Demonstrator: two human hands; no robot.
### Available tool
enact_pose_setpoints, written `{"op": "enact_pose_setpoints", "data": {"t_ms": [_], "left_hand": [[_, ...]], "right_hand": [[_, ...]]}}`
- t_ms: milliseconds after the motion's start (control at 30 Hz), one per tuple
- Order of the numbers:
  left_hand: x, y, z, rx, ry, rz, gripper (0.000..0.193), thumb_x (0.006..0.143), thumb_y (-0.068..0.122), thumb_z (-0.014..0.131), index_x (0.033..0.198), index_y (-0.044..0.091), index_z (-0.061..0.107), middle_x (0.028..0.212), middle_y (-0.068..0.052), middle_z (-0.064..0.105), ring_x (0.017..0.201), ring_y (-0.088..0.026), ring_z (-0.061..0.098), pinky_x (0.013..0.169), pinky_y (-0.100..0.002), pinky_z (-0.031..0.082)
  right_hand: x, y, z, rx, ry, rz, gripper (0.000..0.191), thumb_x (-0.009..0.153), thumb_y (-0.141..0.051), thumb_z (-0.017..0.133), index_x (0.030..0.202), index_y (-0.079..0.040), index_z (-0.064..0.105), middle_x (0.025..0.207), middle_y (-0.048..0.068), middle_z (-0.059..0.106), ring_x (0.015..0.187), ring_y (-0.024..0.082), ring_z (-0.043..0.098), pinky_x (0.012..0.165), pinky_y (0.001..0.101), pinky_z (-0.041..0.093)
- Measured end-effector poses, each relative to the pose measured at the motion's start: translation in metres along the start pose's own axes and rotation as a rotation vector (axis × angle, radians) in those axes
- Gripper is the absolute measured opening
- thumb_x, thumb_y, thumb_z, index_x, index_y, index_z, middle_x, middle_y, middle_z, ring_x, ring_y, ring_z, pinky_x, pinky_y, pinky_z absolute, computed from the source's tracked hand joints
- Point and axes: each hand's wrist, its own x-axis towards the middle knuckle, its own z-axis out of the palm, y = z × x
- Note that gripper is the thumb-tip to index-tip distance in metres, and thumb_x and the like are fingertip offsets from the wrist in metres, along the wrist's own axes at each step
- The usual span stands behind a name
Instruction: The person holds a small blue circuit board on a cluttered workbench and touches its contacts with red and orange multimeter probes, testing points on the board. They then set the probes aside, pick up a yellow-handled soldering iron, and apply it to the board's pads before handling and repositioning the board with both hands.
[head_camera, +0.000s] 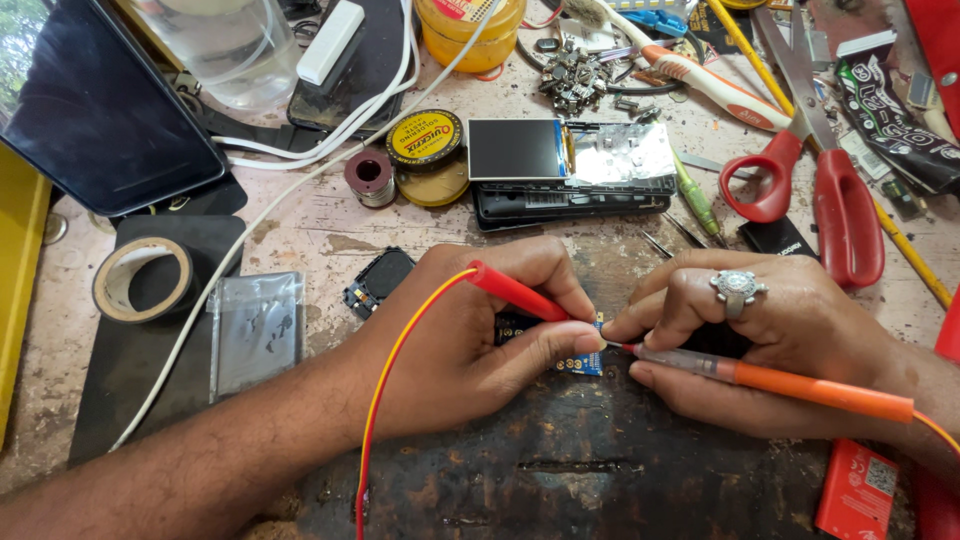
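Left hand (480, 335) grips red probe (515, 293); right hand (770, 340) grips orange probe (800, 385). Between fingertips, the small circuit board (583, 362) appears light, rigid, fragile; hold by edges.

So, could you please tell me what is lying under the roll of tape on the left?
The roll of tape rests on a black mat. The mat shows through the roll's open centre; whatever lies directly beneath the ring itself is covered.
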Motion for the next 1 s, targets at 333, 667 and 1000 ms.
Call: {"op": "enact_pose_setpoints", "data": {"t_ms": [333,667,1000], "left_hand": [[0.0,0.0002,-0.0002,0.021,0.007,0.02,0.019,0.094,0.024,0.075,0.095,0.005,0.07,0.086,-0.005,0.076,0.078,-0.01,0.076,0.067,-0.027,0.058],[-0.0007,0.0002,-0.0004,0.017,-0.001,0.019,0.019,0.094,0.024,0.074,0.095,0.005,0.07,0.087,-0.005,0.076,0.079,-0.011,0.076,0.068,-0.028,0.058],[0.0,0.0022,-0.0017,0.007,-0.01,-0.012,0.02,0.094,0.025,0.074,0.095,0.005,0.07,0.085,-0.003,0.076,0.076,-0.008,0.074,0.066,-0.026,0.057]], "right_hand": [[-0.0012,0.0006,0.0004,0.019,0.02,-0.006,0.017,0.077,-0.011,0.083,0.086,-0.012,0.069,0.104,0.005,0.08,0.091,0.016,0.075,0.069,0.0254,0.063],[0.0007,-0.0008,-0.0017,-0.037,0.015,-0.075,0.017,0.076,-0.012,0.082,0.087,-0.012,0.069,0.094,0.001,0.079,0.098,0.019,0.075,0.079,0.0309,0.061],[0.0006,-0.0013,-0.0016,-0.029,0.0,-0.013,0.016,0.078,-0.017,0.083,0.083,-0.014,0.069,0.105,0.002,0.082,0.091,0.016,0.073,0.073,0.0277,0.061]]}}
